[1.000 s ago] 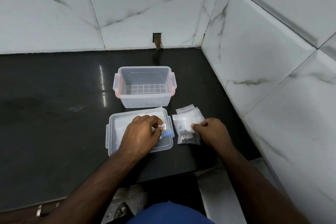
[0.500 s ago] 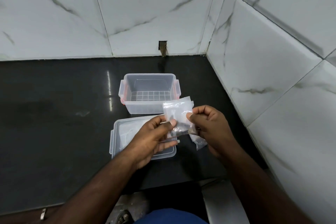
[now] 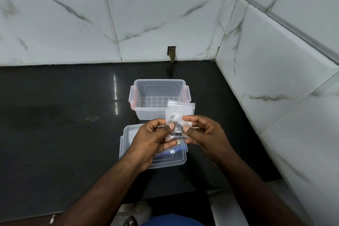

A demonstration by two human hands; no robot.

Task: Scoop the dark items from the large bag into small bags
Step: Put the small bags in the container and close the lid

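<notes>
A clear tub [image 3: 159, 98] stood open on the black table [image 3: 55, 115], at twelve o'clock from the hands, with nothing visible in it but the grid pattern of its floor. Its lid [image 3: 165, 159] lay flat on the table just at six o'clock from the tub, partly hidden under the left hand; a blue mark and a small white tag showed through it. White marbled tiles [image 3: 146, 24] closed off the far side and the three o'clock side of the table, meeting in a corner at about one o'clock. A small dark notch [image 3: 171, 53] sat in the tiles at the table's far edge.

The bag [image 3: 178, 113] was held in the air between the tub and the lid, in front of the tub's near wall, so it covered part of that wall. Its long axis ran upright, the flat upper end pointing toward twelve o'clock and tilted a little toward one. Dark items [image 3: 177, 128] sat bunched in its lower part, with a few higher up.

The left hand [image 3: 156, 137] pinched the bag from the nine o'clock side, thumb against the plastic, fingers [image 3: 169, 145] curled beneath. The right hand [image 3: 203, 134] pinched it from three o'clock, thumb and curled fingers closed on the bag's edge.
</notes>
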